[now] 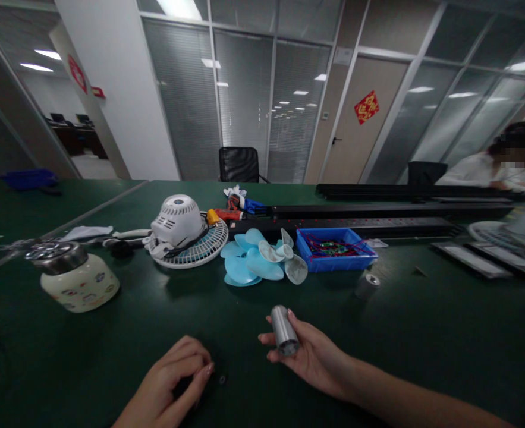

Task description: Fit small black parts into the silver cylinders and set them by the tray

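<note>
In my right hand (316, 359) is a silver metal cylinder (284, 331), held at a tilt between thumb and fingers above the green table. Its lower end, facing me, looks dark and recessed. My left hand (173, 380) rests low over the table with fingers curled and thumb and fingertips pressed together; whatever they may pinch is hidden. Just right of those fingertips lies a small dark ring (222, 379), like a nut or washer. A second metal cylinder (367, 286) stands on the table beyond my right hand.
Light blue fan blades (247, 261) lie mid-table, beside a blue bin (338, 264) of wires and circuit boards. Left are a white fan housing (179, 223) with its grille and a cream jar (81, 285). Long black rails (391, 211) stretch behind. A person (480, 169) sits far right.
</note>
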`<state>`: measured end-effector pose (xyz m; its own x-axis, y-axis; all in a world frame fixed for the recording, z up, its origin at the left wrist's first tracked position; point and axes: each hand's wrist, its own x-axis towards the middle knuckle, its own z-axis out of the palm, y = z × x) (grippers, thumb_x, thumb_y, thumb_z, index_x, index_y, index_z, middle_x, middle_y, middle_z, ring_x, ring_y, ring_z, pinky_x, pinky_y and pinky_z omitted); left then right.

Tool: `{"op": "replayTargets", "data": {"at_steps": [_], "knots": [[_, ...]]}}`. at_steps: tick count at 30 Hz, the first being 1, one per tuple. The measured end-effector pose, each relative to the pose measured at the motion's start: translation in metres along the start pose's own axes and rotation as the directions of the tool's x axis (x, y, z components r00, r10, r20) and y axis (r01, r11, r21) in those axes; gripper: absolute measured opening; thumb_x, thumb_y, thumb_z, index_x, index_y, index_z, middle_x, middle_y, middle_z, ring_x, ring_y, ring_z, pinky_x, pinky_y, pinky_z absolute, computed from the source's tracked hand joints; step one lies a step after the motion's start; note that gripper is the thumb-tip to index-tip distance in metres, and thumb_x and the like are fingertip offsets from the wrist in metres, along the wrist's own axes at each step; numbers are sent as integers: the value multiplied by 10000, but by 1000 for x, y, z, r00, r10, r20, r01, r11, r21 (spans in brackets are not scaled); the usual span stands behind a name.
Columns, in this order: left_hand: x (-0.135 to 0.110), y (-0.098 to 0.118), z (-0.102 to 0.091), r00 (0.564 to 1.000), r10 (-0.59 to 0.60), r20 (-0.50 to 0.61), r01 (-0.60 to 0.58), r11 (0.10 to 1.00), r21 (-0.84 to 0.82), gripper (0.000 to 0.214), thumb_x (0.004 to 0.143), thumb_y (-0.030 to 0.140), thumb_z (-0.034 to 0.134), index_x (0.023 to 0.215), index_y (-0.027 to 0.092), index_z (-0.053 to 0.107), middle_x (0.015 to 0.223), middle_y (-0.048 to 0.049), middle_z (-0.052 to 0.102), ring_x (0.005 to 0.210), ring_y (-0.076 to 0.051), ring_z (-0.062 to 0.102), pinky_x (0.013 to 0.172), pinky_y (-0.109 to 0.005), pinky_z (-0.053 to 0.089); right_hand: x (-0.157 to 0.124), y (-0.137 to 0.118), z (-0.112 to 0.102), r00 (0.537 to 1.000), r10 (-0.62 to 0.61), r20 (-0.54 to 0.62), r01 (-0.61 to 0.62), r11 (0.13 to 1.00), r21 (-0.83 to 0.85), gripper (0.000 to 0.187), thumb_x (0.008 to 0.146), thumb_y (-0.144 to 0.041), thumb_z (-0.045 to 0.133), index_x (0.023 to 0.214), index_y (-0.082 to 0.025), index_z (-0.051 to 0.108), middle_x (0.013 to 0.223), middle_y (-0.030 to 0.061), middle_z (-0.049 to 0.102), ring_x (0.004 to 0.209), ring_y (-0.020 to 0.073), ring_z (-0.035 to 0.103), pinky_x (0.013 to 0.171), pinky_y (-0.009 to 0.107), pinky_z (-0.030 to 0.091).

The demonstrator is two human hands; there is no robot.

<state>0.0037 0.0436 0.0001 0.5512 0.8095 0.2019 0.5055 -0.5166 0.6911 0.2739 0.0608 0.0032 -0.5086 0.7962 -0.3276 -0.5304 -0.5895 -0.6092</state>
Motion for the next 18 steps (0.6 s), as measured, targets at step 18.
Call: {"op": "replayTargets", "data": {"at_steps": [18], "knots": [[-1, 5, 2, 998, -21, -56, 20, 1000, -11, 362, 958, 260, 427, 628, 205, 565, 811, -34, 643, 801, -170, 577, 729, -240, 480, 2, -6, -8, 992, 115, 52, -123, 976, 178, 447, 766, -426, 712, 1053, -95, 622, 1141, 122, 703, 1182, 255, 600, 1105, 335, 323]]}}
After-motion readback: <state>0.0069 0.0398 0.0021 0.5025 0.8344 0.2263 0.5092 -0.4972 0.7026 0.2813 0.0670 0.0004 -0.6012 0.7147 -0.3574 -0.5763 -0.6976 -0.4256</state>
